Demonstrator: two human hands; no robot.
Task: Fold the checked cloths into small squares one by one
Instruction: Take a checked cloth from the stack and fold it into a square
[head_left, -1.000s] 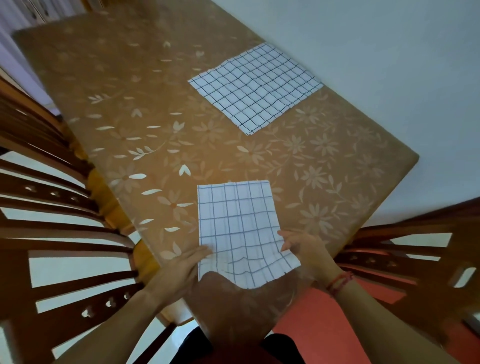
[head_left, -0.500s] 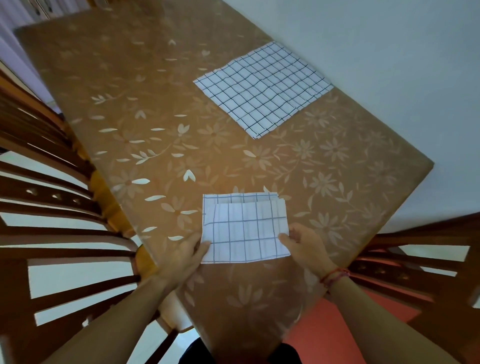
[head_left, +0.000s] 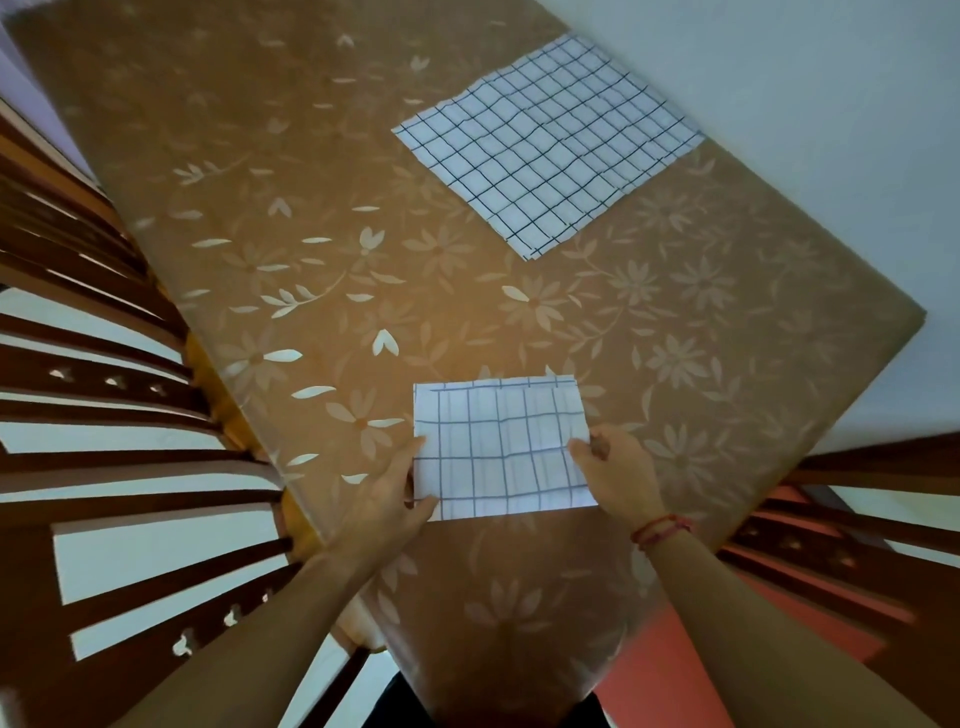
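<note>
Grip matters here: my left hand (head_left: 387, 501) pinches the left edge of the folded cloth (head_left: 501, 449), fingers narrow on the hem. My right hand (head_left: 618, 475) pinches the right edge the same way, thumb on top and the other fingers curled in. I hold both sides at once so the layers cannot slide apart.

The cloth lies flat on the table (head_left: 311, 208), close to the near edge and straight in front of me, where my arms reach it easily. It is a wide rectangle, with a thin strip of the lower layer peeking out along the far edge, so the halves are not quite matched. I judge it needs one more fold, side to side, to become a small square. If I lift one edge carelessly, that strip may widen.

The unfolded cloth (head_left: 550, 140) lies spread out at the far side near the wall, well apart from my work, so it cannot get caught in the fold. Its near corner hints at more than one layer, but I cannot be sure.
</note>
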